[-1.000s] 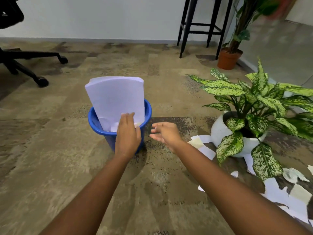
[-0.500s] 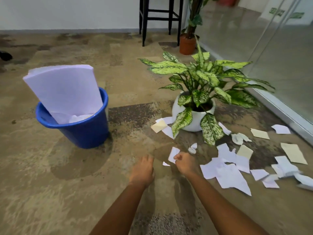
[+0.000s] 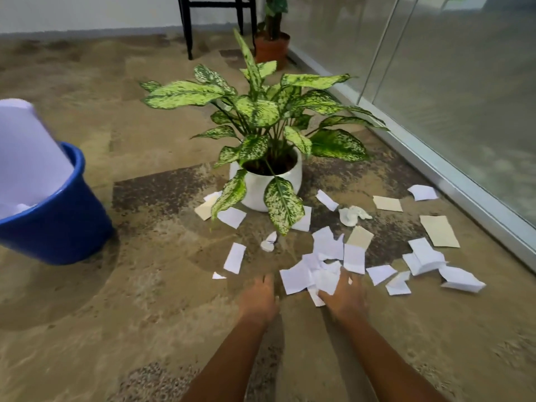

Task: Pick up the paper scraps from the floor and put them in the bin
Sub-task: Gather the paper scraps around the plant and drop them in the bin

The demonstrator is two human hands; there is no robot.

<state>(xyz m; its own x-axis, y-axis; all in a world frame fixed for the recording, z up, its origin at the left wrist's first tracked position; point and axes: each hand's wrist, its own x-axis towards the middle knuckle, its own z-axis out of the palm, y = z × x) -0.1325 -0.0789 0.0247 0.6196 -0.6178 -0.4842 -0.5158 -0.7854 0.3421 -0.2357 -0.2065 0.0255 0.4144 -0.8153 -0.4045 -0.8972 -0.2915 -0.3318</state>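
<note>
Several white and beige paper scraps (image 3: 355,258) lie scattered on the carpet in front of and to the right of a potted plant. My right hand (image 3: 345,298) is low over the floor, its fingers closed into a bunch of white scraps (image 3: 314,277) that are crumpling up against it. Just left of that bunch, my left hand (image 3: 258,300) is palm down on the carpet, fingers apart, with nothing in it. The blue bin (image 3: 61,224) stands at the far left, with large white sheets (image 3: 26,161) sticking up out of it.
A variegated plant in a white pot (image 3: 261,184) stands just beyond the scraps, its leaves hanging over some of them. A glass wall with a metal floor rail (image 3: 452,175) runs along the right. Black stool legs (image 3: 188,27) and a terracotta pot (image 3: 271,49) stand at the back.
My view has swung right, away from the bin. Both hands left the bin, dropped to the floor, and the right hand moved right into the pile of white scraps.
</note>
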